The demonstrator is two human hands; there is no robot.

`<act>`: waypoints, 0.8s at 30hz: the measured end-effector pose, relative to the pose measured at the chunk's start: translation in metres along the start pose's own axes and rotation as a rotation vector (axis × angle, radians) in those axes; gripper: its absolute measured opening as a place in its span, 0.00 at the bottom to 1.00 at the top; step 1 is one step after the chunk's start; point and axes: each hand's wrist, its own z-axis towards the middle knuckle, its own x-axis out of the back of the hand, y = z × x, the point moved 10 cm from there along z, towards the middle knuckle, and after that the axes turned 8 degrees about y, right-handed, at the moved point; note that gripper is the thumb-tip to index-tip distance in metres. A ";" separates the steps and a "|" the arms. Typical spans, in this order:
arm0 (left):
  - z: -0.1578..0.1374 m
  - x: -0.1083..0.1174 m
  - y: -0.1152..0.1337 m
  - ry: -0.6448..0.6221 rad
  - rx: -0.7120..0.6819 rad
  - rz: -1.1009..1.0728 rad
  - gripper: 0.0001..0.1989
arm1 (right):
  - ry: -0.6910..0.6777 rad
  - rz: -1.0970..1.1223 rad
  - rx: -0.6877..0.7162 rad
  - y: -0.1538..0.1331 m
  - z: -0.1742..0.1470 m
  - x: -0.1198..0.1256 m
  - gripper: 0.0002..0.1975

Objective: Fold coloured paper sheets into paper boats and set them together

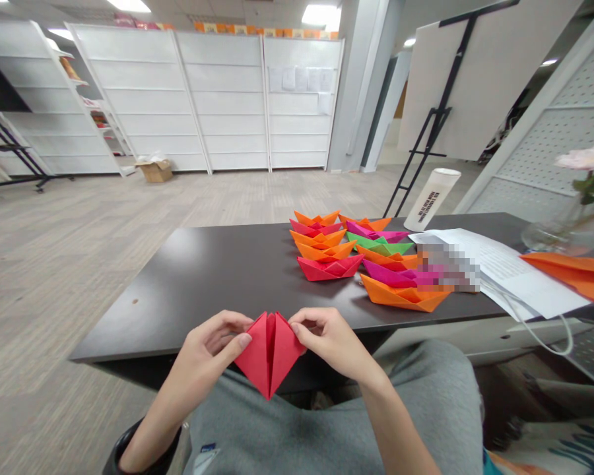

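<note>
A folded piece of red paper (255, 356), diamond-shaped with a slit down its middle, is held above my lap at the table's front edge. My left hand (210, 349) pinches its left corner between thumb and fingers. On the opposite side, my right hand (329, 340) grips the right corner the same way. Beyond my hands, folded paper boats stand in two rows on the dark table (202, 270). Nearest in the left row is a red paper boat (329, 267); an orange paper boat (400, 295) heads the right row.
Right of the boats lie white printed sheets (505, 264), a white cable (549, 343) and an orange folded paper (574, 274). A white cylindrical container (431, 198) stands behind them. A glass vase (549, 227) with a pink flower (587, 157) is at the far right.
</note>
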 end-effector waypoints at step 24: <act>0.003 0.002 -0.012 -0.036 0.069 -0.029 0.10 | 0.117 -0.212 0.086 -0.006 0.003 0.008 0.10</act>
